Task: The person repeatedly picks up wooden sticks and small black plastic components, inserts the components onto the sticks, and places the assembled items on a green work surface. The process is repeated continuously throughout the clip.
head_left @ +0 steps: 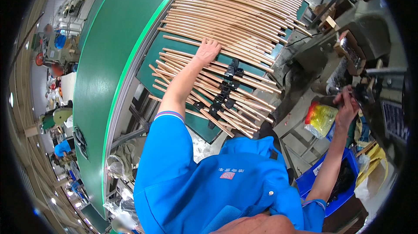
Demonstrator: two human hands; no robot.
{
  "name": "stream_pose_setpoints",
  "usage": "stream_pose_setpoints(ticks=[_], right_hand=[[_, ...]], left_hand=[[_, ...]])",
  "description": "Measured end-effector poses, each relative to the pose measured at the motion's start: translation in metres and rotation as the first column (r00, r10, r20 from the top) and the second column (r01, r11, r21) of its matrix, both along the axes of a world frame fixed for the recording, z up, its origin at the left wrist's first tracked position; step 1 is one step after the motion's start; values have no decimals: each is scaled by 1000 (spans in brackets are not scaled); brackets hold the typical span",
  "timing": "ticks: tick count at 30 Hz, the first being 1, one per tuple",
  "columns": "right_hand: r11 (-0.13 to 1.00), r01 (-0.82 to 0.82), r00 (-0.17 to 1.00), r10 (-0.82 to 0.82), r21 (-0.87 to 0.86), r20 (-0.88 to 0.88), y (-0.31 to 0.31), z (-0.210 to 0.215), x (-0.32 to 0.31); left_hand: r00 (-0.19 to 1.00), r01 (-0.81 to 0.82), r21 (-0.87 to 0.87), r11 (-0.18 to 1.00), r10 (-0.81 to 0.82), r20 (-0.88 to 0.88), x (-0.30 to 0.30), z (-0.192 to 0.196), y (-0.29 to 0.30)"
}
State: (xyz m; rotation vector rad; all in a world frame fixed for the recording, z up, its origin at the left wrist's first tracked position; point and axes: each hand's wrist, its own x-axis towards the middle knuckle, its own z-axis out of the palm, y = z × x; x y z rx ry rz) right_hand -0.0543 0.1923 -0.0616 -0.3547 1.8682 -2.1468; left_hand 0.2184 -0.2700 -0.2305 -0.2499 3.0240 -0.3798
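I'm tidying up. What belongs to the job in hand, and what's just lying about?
Likely in use:
copper-coloured rods, at the left hand
black fittings among the rods
dark fixture at the right hand

Apparently lying about:
yellow-and-red bag
dark object on the green tabletop

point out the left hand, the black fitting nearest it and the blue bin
Left hand (208,51), head view: back of the hand
Black fitting nearest it (230,71), head view: middle of its body
Blue bin (308,182), head view: side wall

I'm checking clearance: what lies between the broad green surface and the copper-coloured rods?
The head view shows a bright green strip, grey rail and dark green board between the surface and the rods.
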Motion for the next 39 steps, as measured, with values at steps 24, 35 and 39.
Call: stream_pose_setpoints(ticks=[24,35,39], right_hand=[[648,-321,423,751,691,-507,50,0,79],[451,-478,619,782,754,-74,94,12,66],[490,-440,655,748,752,-104,107,12,62]], left_hand=[[867,-417,902,109,-250,431,-28,252,231],[957,-11,799,602,-225,182,-46,249,252],[957,281,452,846,-213,-197,-53,248,289]])
